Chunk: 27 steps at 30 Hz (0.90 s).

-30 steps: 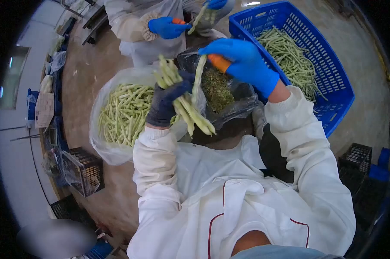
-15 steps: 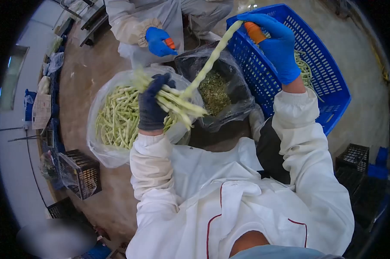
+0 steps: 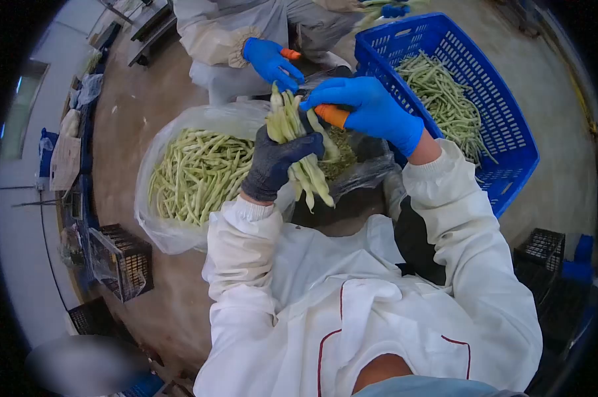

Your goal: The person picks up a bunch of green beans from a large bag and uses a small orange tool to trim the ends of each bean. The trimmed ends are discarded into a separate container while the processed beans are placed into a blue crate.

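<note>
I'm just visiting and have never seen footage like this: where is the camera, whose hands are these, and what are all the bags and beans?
There is no machine here: a person works with two gloved hands. The one camera sits on that person's head and looks down, so their white coat fills the bottom. The left hand, in a dark glove, grips a bundle of beans. The right hand, in a blue glove, holds an orange-handled tool at the bundle's top. Below lie a clear bag of pale beans, a dark bag of green scraps, and a blue crate of green beans. The blue-gloved hand at the top is a co-worker's.
</note>
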Available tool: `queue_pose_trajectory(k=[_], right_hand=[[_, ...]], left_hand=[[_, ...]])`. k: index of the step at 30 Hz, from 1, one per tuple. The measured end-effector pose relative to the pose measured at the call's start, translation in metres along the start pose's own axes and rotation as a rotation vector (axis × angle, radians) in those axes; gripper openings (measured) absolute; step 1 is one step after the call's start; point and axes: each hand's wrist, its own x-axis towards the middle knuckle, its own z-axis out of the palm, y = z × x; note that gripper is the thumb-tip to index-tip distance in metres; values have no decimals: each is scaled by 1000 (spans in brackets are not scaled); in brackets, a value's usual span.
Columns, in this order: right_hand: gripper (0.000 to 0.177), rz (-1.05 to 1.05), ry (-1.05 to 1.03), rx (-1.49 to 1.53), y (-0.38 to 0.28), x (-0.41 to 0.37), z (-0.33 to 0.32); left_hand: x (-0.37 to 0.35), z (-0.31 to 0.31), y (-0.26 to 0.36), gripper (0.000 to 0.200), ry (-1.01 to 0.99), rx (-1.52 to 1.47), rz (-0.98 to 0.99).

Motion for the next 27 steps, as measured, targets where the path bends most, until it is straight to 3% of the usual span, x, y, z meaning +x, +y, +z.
queue_pose_trajectory(k=[3,5,7,10,14,16,17,19,20,21,23,26,27], right_hand=[[20,58,-5,17,-5,1,5],[18,130,7,35,-8,3,7],[17,108,-40,-63,-4,1,8],[17,81,-108,-296,-4,-1,10],[19,102,-219,-593,-11,1,13],[18,258,6,-174,-10,-2,28],[18,331,120,38,-8,-4,34],[17,561,87,338,1,-3,33],[18,672,68,491,7,-2,33],[17,706,22,412,15,-4,34],[16,766,-69,249,33,-12,33],[17,763,-249,-433,53,-25,25],[18,811,-333,-519,61,-32,23]], left_hand=[[1,-2,-3,27,11,-69,-45],[4,-2,-6,30,101,201,61],[8,-1,-14,33,245,510,149],[7,0,-15,38,332,710,195],[6,6,-16,40,390,710,226],[3,10,-12,39,421,743,359],[5,3,-17,37,435,695,374],[8,-5,-13,32,464,599,400],[4,-8,-10,23,457,366,340],[5,-10,-2,17,406,79,340],[-2,-22,14,20,453,-120,353],[-11,-74,18,26,432,-269,426],[-16,-86,25,26,455,-380,449]])
